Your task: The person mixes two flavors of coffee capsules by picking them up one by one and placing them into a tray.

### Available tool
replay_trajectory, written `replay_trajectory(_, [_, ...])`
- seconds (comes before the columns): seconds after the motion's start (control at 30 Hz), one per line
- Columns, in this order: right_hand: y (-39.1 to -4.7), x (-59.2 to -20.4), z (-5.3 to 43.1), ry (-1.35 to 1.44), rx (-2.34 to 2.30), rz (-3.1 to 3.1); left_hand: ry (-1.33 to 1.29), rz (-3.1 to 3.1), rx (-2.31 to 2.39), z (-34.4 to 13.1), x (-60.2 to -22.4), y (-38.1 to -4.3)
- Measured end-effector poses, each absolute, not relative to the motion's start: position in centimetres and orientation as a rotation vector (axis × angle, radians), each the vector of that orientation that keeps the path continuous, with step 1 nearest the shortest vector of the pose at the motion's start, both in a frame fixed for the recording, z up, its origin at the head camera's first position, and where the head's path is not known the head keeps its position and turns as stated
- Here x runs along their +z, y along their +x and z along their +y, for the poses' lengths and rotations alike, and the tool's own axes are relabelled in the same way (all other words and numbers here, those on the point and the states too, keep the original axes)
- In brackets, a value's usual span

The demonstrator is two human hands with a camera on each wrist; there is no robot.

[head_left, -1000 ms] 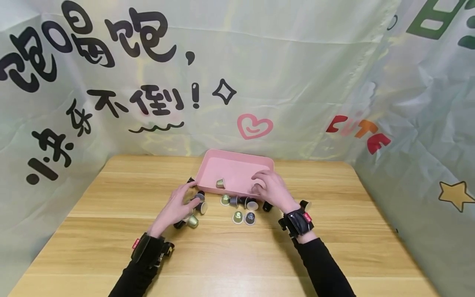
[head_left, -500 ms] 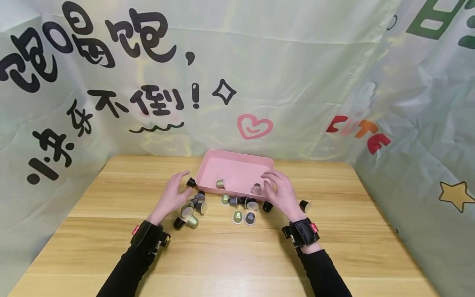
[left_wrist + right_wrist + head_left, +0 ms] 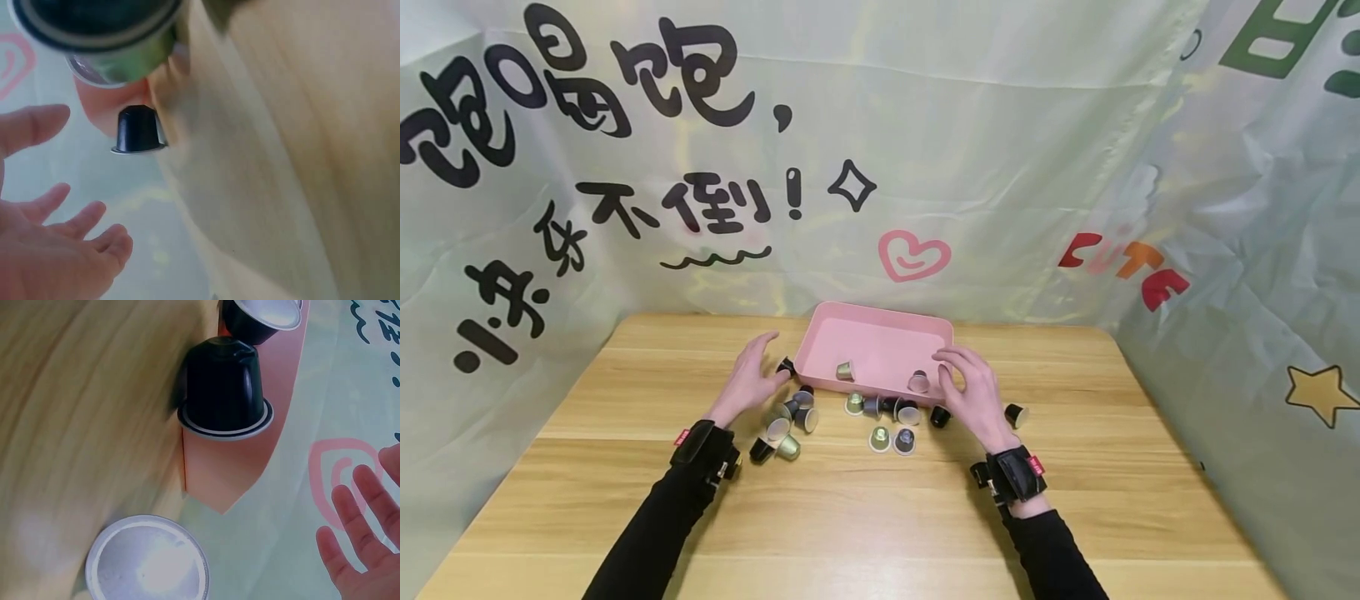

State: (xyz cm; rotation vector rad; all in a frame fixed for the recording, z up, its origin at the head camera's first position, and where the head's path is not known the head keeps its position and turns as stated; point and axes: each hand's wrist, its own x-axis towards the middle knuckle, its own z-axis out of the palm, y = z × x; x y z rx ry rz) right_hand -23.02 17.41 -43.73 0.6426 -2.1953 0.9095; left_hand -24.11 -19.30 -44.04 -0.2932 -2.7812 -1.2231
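My left hand (image 3: 747,385) hovers left of the pink tray (image 3: 880,333), thumb and fingers apart, nothing held. Closest to its thumb is a black coffee capsule (image 3: 786,367) by the tray's left corner; in the left wrist view the same black capsule (image 3: 137,130) stands beyond the thumb. Above the tray's right front corner is my right hand (image 3: 976,392), fingers loosely bent and holding nothing. A black capsule (image 3: 940,417) lies below it. Inside the tray are a green capsule (image 3: 845,371) and a dark-based capsule (image 3: 918,382) with a pale lid.
Several mixed capsules (image 3: 787,448) cluster below the left hand. More capsules (image 3: 872,407) line the tray's front edge, with a green capsule (image 3: 880,439) and a dark one (image 3: 905,441) nearer. Another black capsule (image 3: 1017,415) lies at right. A printed cloth (image 3: 1015,167) encloses the wooden table (image 3: 865,533).
The right hand has let go of the pale-lidded capsule in the tray and drawn back to the right. My left hand has moved off the left cluster, its fingers spread toward the back.
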Motion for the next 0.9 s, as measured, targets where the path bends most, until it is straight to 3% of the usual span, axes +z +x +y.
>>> replay_trajectory(0.9, [-22.9, -44.2, 17.3, 0.636, 0.956, -2.212, -0.477, -2.914, -1.17, -19.5, -44.9, -26.3])
